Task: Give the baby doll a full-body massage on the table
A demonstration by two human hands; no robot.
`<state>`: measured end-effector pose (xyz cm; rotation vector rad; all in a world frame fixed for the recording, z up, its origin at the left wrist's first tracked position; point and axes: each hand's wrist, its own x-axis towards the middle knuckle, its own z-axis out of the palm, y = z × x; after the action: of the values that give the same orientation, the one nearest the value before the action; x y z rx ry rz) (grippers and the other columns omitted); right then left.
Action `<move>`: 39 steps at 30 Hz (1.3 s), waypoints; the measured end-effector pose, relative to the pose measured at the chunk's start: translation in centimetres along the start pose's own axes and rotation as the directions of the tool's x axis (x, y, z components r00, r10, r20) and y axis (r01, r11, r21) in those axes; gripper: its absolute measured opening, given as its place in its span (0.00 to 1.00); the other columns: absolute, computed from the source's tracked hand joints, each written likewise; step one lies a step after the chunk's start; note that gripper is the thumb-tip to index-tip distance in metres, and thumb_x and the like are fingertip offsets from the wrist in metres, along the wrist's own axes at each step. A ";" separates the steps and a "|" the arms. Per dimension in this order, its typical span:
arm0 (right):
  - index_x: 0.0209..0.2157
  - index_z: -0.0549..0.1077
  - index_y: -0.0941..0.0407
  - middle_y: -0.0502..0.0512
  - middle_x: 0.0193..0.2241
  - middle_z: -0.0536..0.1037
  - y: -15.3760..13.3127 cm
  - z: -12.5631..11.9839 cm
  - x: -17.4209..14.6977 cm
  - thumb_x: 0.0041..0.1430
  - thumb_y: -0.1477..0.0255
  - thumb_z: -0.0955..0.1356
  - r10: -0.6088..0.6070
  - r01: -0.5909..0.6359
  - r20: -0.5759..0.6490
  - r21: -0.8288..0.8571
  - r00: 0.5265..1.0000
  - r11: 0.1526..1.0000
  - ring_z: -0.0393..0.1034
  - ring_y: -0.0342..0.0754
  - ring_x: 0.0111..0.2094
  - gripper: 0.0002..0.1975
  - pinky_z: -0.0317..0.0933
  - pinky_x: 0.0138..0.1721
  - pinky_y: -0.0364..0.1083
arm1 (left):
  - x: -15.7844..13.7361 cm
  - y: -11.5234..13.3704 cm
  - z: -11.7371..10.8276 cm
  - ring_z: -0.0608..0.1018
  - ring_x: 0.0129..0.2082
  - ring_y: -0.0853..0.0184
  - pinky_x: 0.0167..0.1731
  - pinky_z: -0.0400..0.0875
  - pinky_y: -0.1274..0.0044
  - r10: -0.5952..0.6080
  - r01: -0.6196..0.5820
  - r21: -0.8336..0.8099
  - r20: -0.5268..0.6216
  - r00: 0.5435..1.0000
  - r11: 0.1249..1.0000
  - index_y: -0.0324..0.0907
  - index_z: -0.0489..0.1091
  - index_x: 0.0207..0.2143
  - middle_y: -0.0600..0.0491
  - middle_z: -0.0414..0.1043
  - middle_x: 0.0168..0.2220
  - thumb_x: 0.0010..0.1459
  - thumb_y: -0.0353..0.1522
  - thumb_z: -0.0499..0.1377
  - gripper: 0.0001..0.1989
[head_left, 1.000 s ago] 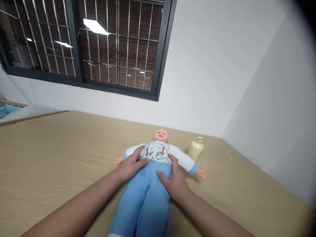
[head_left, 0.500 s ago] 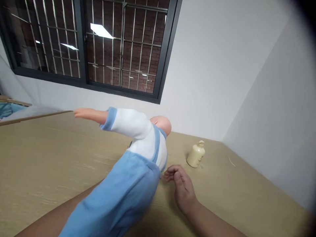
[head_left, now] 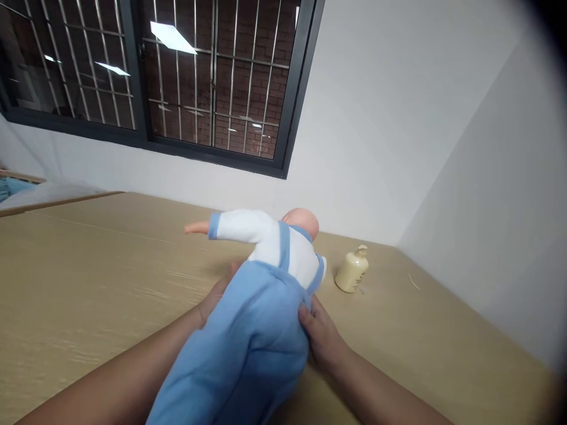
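A baby doll point(head_left: 261, 307) in a white top and blue overalls is held above the table, its back turned to me and its bald head pointing away. My right hand point(head_left: 321, 324) grips the doll's right side at the waist, thumb on the blue cloth and most fingers hidden beneath. On the other side, my left hand point(head_left: 219, 295) supports the doll's front from below, and the body covers most of its fingers. One doll arm sticks out to the left; the other shows only as a short sleeve near the pump bottle.
A cream pump bottle point(head_left: 352, 271) stands on the brown-covered table point(head_left: 110, 265) to the right of the doll. A thin pale strip point(head_left: 413, 282) lies farther right. White walls and a barred window point(head_left: 208, 77) rise behind; blue cloth point(head_left: 18, 186) shows at far left.
My right hand has closed on the doll's waist; before, it was apart from it. The doll has turned and shifted right, and my left hand has come partly into view.
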<state>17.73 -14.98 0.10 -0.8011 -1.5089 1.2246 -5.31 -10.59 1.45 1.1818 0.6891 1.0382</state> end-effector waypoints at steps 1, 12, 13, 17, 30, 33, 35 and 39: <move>0.59 0.63 0.54 0.63 0.57 0.71 -0.1 -0.4 0.1 0.62 0.51 0.65 0.005 -0.006 -0.016 -0.041 1.000 0.999 0.66 0.58 0.58 0.30 0.60 0.58 0.58 | -0.1 0.0 0.1 0.69 0.59 0.45 0.56 0.66 0.60 -0.036 0.038 -0.052 0.041 0.999 0.998 0.37 0.71 0.53 0.43 0.76 0.50 0.56 0.60 0.48 0.41; 0.56 0.68 0.56 0.63 0.55 0.70 0.9 -2.7 0.8 0.68 0.56 0.58 -0.139 -0.006 -0.129 -0.752 0.982 0.660 0.58 0.58 0.60 0.24 0.51 0.62 0.58 | 0.6 -1.1 1.0 0.76 0.52 0.48 0.52 0.71 0.59 -0.119 0.141 -0.182 0.125 0.985 0.973 0.40 0.65 0.59 0.40 0.75 0.51 0.51 0.40 0.66 0.33; 0.55 0.68 0.56 0.63 0.53 0.71 1.0 -2.8 0.8 0.68 0.56 0.57 -0.131 -0.011 -0.123 -0.769 0.984 0.640 0.60 0.58 0.59 0.24 0.52 0.61 0.58 | 0.7 -1.3 1.0 0.76 0.52 0.48 0.52 0.71 0.60 -0.132 0.152 -0.165 0.128 0.983 0.974 0.40 0.66 0.58 0.40 0.75 0.51 0.51 0.39 0.66 0.32; 0.53 0.69 0.57 0.63 0.50 0.73 1.3 -3.1 0.8 0.68 0.56 0.58 -0.124 -0.036 -0.119 -0.849 0.985 0.527 0.62 0.59 0.56 0.23 0.55 0.58 0.57 | 0.8 -1.4 0.8 0.77 0.51 0.50 0.53 0.70 0.62 -0.121 0.129 -0.073 0.105 0.987 0.989 0.39 0.70 0.53 0.39 0.75 0.51 0.49 0.37 0.69 0.29; 0.53 0.69 0.55 0.59 0.51 0.74 -0.1 -2.6 0.7 0.63 0.62 0.64 -0.297 0.062 -0.044 -0.938 0.954 0.340 0.66 0.56 0.53 0.19 0.61 0.53 0.53 | -0.5 2.3 0.4 0.75 0.45 0.52 0.45 0.68 0.65 0.227 0.017 0.962 -0.082 0.970 0.273 0.43 0.70 0.50 0.46 0.74 0.46 0.54 0.43 0.60 0.23; 0.56 0.68 0.55 0.60 0.53 0.72 0.4 -2.7 0.7 0.64 0.66 0.63 -0.347 0.164 0.028 -0.915 0.938 0.369 0.64 0.56 0.56 0.20 0.58 0.57 0.55 | -0.8 2.0 1.4 0.69 0.56 0.55 0.56 0.62 0.67 0.323 -0.191 0.943 0.098 0.941 0.273 0.46 0.66 0.58 0.48 0.67 0.57 0.61 0.37 0.54 0.23; 0.56 0.68 0.55 0.60 0.53 0.72 0.6 -2.8 0.8 0.63 0.66 0.64 -0.357 0.181 0.028 -0.897 0.934 0.403 0.63 0.56 0.56 0.20 0.58 0.58 0.56 | -0.6 1.7 1.8 0.70 0.55 0.57 0.57 0.62 0.68 0.330 -0.220 0.922 0.110 0.937 0.319 0.46 0.69 0.56 0.48 0.68 0.55 0.64 0.38 0.51 0.20; 0.54 0.69 0.53 0.58 0.52 0.74 0.5 -3.1 1.2 0.62 0.66 0.65 -0.342 0.146 -0.032 -0.865 0.939 0.481 0.64 0.56 0.56 0.19 0.58 0.58 0.57 | 0.0 1.1 1.6 0.74 0.50 0.58 0.54 0.67 0.68 0.382 -0.170 0.907 0.011 0.924 0.386 0.44 0.72 0.52 0.48 0.72 0.50 0.65 0.44 0.52 0.20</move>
<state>20.27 -12.82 -0.08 -1.2350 -1.9687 0.0592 -4.20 -11.15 2.91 2.2325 1.3480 1.0847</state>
